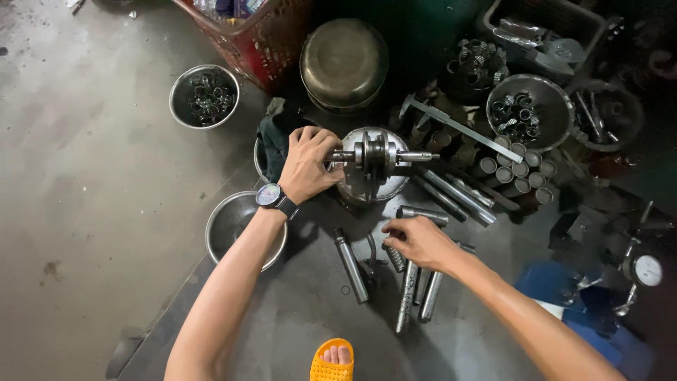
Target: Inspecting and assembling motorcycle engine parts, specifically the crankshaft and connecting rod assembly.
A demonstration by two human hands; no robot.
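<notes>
The left hand (305, 166) is closed around one shaft end of a steel crankshaft (376, 156), holding it level over a round metal base (367, 185). The right hand (419, 242), fingers curled, picks among loose steel rods (412, 293) on the floor; whether it grips one is unclear. Keeping the shaft steady would suit. Bowls of rings (204, 96) stand well apart.

Shiny machined-metal crankshaft (377, 155), dull steel bowls (233, 224), rough stained concrete floor (84, 183)
</notes>
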